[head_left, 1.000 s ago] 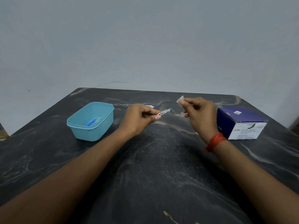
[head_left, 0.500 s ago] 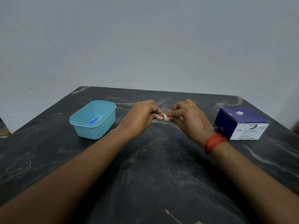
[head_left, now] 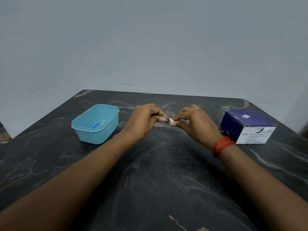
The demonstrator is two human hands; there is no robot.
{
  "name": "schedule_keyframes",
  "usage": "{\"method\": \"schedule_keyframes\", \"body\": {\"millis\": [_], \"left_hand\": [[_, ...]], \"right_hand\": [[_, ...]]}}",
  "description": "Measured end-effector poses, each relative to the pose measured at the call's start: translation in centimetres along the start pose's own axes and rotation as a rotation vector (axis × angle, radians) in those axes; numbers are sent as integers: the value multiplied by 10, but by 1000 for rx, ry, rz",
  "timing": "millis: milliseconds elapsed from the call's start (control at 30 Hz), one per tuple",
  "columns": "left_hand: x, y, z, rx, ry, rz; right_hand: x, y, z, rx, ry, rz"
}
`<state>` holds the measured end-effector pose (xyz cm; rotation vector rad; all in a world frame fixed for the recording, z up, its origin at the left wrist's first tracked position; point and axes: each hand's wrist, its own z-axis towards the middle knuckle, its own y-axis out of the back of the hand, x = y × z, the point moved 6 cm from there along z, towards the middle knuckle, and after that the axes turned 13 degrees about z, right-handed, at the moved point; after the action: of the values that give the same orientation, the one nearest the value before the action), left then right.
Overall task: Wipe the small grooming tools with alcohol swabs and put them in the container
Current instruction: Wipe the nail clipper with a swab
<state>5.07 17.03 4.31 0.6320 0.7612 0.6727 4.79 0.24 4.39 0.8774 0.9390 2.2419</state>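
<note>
My left hand (head_left: 144, 120) pinches a small metal nail clipper (head_left: 166, 120), of which only the shiny tip shows past my fingers. My right hand (head_left: 194, 122) pinches a white alcohol swab (head_left: 171, 120) folded against that tip. Both hands meet over the middle of the dark marble table (head_left: 158, 180). To the left stands a light blue plastic container (head_left: 93, 135) holding a blue-handled tool (head_left: 95, 125) and a thin metal tool beside it.
A dark blue and white box of alcohol swabs (head_left: 250, 126) sits on the right side of the table, near my right wrist with its orange thread band. A plain grey wall rises behind the table's far edge.
My right hand brought the swab down from the air onto the clipper's tip. Both hands drew together and stayed close, with the clipper now mostly covered.
</note>
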Motion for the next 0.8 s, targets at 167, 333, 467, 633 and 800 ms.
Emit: {"method": "schedule_keyframes", "body": {"millis": [167,333,467,633,800], "left_hand": [[6,-1,0,-6,88,-50],[15,-2,-3,-36,191,-207],[10,-22,-8,49,227,-332],[4,-34,-12,23,308,-558],[7,-33,-12,-51,351,-624]], "right_hand": [[-12,3,-3,9,-125,183],[-20,9,-2,-164,-269,536],[-25,4,-5,-347,-400,874],[-19,-16,-13,-463,-589,1400],[-12,-29,-15,-369,-624,1293]]}}
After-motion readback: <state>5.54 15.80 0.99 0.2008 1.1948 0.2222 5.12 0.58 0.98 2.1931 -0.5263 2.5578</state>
